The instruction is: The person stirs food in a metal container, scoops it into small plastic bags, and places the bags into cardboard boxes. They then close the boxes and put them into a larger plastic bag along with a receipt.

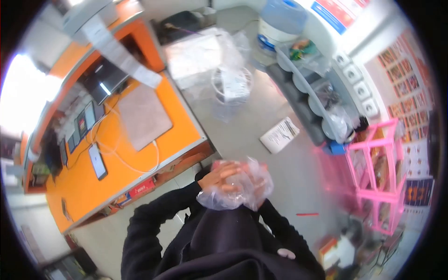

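A crumpled clear plastic bag [233,191] is held close in front of my chest, at the near edge of the grey counter. My left hand [219,177] lies across the bag's left side with its fingers curled on the film. On the other side, my right hand [257,185] grips the bag and is partly covered by it. A pinkish-red edge [217,164] shows just beyond my fingers; what it belongs to I cannot make out.
A white printed packet [280,135] and a red stick [307,214] lie on the grey counter [242,130]. To the left, an orange desk [179,140] bears a phone [97,161] and cables. A pink rack [373,172] and cup holder [298,88] stand right.
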Available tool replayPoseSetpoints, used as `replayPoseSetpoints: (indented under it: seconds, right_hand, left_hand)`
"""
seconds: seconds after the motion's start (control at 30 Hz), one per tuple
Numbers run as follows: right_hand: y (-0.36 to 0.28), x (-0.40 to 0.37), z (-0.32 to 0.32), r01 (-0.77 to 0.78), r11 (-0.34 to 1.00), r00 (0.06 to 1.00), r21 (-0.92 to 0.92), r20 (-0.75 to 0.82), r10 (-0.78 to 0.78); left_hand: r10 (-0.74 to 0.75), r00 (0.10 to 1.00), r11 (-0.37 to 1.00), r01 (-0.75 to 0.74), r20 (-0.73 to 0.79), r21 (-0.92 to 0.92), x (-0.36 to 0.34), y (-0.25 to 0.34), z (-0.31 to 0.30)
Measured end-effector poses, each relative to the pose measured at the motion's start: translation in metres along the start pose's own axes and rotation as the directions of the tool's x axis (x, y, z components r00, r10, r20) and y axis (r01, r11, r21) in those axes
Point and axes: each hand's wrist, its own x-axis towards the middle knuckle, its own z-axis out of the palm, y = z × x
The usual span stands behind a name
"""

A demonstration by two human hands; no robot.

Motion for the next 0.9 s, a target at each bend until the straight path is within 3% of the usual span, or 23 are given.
replayPoseSetpoints:
  seconds: [0.07,0.1,0.17,0.27,0.33,0.43,0.5,0.53,0.6,0.7,0.77,0.83,0.9]
  right_hand:
    - [-0.006,-0.009,-0.015,0.083,0.996,0.995,-0.006,-0.045,-0.084]
    - [-0.009,-0.012,-0.02,0.132,0.991,0.989,-0.007,-0.066,-0.132]
    - [-0.011,-0.015,-0.027,0.213,0.977,0.971,-0.011,-0.109,-0.213]
    - [-0.013,-0.012,-0.027,0.202,0.978,0.975,0.041,-0.104,-0.197]
    - [-0.018,-0.007,-0.029,-0.009,0.987,1.0,0.163,0.017,0.006]
    - [-0.025,-0.001,-0.029,-0.04,0.986,0.963,0.165,0.271,-0.007]
    - [-0.062,0.024,-0.039,0.168,0.985,0.94,-0.026,0.304,-0.152]
    - [-0.069,0.031,-0.038,0.159,0.987,0.952,-0.004,0.267,-0.152]
    - [-0.077,0.038,-0.041,-0.089,0.978,0.952,0.187,0.305,0.028]
    - [-0.114,0.052,-0.045,-0.404,0.827,0.908,0.391,0.282,0.31]
    - [-0.121,0.068,-0.051,-0.436,0.776,0.891,0.456,0.34,0.301]
    - [-0.112,0.09,-0.064,-0.348,0.808,0.871,0.476,0.482,0.092]
    - [-0.126,0.111,-0.069,-0.323,0.819,0.885,0.475,0.458,0.083]
  left_hand:
    - [-0.296,0.955,0.948,0.292,0.017,0.126,0.0,-0.002,-0.005]
    - [-0.442,0.897,0.855,0.423,0.007,-0.301,-0.011,-0.001,0.015]
    - [-0.537,0.828,0.599,0.51,0.162,-0.617,-0.015,0.006,0.031]
    - [-0.457,0.852,0.695,0.522,0.256,-0.495,-0.015,0.017,0.051]
    - [-0.456,0.853,0.719,0.522,0.255,-0.459,-0.012,0.024,0.062]
    - [-0.465,0.845,0.727,0.534,0.262,-0.431,-0.01,0.034,0.073]
    - [-0.476,0.843,0.725,0.538,0.252,-0.43,-0.01,0.037,0.075]
    - [-0.479,0.842,0.726,0.539,0.249,-0.428,-0.01,0.037,0.075]
    - [-0.492,0.838,0.723,0.544,0.236,-0.427,-0.009,0.038,0.077]
    - [-0.489,0.84,0.722,0.541,0.236,-0.432,-0.008,0.04,0.076]
    - [-0.483,0.842,0.723,0.538,0.239,-0.432,-0.004,0.04,0.077]
    - [-0.479,0.845,0.725,0.534,0.238,-0.436,-0.002,0.042,0.078]
    - [-0.472,0.849,0.727,0.527,0.237,-0.44,0.001,0.044,0.08]
